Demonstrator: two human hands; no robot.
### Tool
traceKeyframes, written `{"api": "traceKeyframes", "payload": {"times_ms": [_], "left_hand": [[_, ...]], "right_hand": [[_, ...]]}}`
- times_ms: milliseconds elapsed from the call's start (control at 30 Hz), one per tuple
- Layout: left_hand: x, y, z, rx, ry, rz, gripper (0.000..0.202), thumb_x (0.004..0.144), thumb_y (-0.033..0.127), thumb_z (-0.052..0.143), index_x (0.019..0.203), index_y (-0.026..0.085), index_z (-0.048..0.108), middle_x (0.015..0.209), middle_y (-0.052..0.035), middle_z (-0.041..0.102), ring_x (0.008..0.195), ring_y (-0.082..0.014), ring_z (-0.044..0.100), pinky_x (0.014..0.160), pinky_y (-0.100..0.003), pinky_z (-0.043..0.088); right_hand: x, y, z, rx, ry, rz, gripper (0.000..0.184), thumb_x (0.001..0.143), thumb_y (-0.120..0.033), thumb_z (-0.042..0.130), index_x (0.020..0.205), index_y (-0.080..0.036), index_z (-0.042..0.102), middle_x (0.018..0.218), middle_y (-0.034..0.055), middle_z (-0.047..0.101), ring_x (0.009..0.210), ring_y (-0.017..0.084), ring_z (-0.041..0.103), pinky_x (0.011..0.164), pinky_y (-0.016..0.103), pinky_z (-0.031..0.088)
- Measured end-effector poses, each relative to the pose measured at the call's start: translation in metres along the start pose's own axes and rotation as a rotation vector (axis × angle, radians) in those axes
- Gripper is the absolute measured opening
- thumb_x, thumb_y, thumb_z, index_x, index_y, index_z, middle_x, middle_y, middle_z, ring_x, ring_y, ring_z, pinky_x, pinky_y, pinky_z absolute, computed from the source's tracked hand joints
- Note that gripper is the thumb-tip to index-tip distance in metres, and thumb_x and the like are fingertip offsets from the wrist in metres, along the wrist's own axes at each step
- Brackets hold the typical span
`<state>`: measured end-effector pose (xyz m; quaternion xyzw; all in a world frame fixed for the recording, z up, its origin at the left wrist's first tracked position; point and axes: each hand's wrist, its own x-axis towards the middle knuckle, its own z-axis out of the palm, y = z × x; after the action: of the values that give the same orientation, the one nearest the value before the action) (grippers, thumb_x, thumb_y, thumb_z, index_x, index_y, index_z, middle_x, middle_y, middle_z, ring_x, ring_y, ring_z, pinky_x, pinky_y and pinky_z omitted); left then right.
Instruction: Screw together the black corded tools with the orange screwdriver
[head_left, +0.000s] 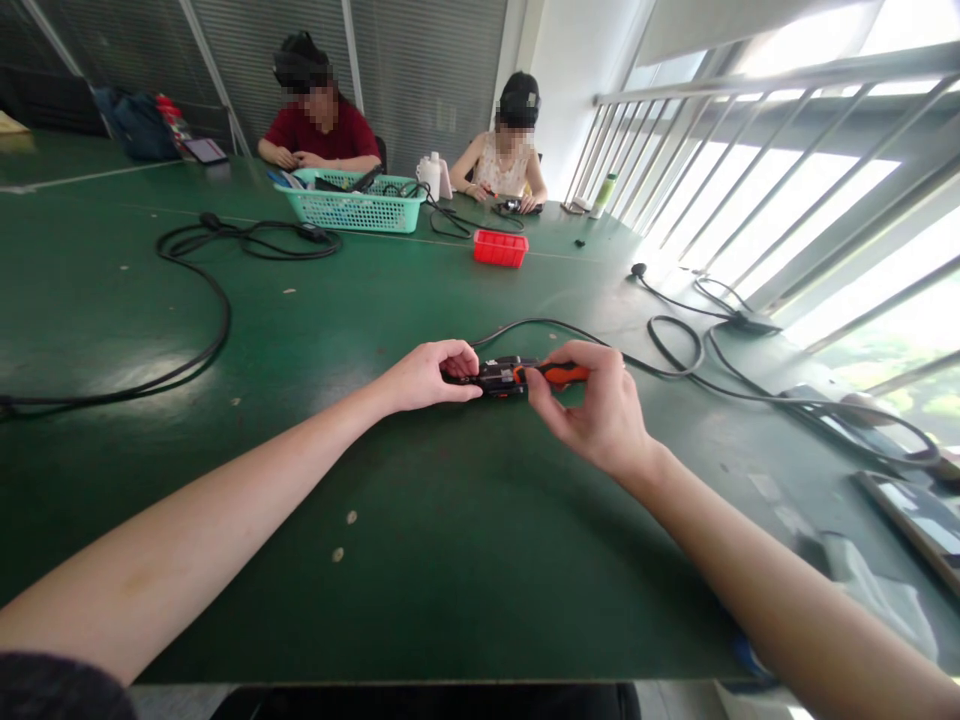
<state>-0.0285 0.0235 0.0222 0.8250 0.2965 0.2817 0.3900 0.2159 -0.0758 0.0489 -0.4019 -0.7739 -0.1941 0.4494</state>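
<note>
My left hand [429, 375] is curled round the left end of a small black device [495, 377] lying on the green table [300, 330], pinning it in place. My right hand [596, 400] grips an orange-handled screwdriver [551, 374] held level, its tip resting on the device. A black cable [585, 335] runs from the device's far side off to the right. Both hands sit close together near the table's middle.
A red bin [500, 248] and a teal basket [352, 202] stand farther back. Black cables [217, 300] loop at left and right [750, 385]. Two people sit at the far edge. A phone [911, 512] lies at right, beside a railing [750, 150].
</note>
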Motion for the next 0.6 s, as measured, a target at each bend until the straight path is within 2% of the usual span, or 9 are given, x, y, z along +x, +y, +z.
{"api": "traceKeyframes", "payload": {"times_ms": [200,467,600], "left_hand": [[-0.0005,0.0006,0.0,0.004,-0.001,-0.007,0.03,0.078,0.039,0.082,0.097,0.02,0.067,0.093,-0.0015,0.068,0.086,-0.0182,0.064,0.083,-0.033,0.053],[-0.0011,0.0008,0.0,-0.003,0.005,0.008,0.03,0.078,0.038,0.082,0.097,0.02,0.067,0.092,-0.0011,0.068,0.086,-0.018,0.065,0.082,-0.032,0.053],[-0.0013,0.0007,-0.0002,-0.005,0.0,0.007,0.03,0.079,0.039,0.081,0.097,0.02,0.067,0.093,-0.0013,0.068,0.086,-0.0183,0.065,0.082,-0.033,0.053]], "right_hand": [[-0.0001,-0.0036,0.005,0.01,-0.067,-0.12,0.029,0.094,-0.029,0.069,0.115,-0.026,0.048,0.092,0.0017,0.072,0.073,0.017,0.071,0.063,0.029,0.056],[0.0015,-0.0052,0.0018,-0.028,-0.045,-0.059,0.026,0.093,-0.03,0.069,0.112,-0.026,0.05,0.091,0.0014,0.073,0.072,0.018,0.072,0.064,0.03,0.056],[0.0011,-0.0085,0.0021,-0.019,-0.06,-0.016,0.031,0.091,-0.03,0.069,0.116,-0.026,0.05,0.098,0.0034,0.073,0.079,0.019,0.073,0.069,0.032,0.059]]}}
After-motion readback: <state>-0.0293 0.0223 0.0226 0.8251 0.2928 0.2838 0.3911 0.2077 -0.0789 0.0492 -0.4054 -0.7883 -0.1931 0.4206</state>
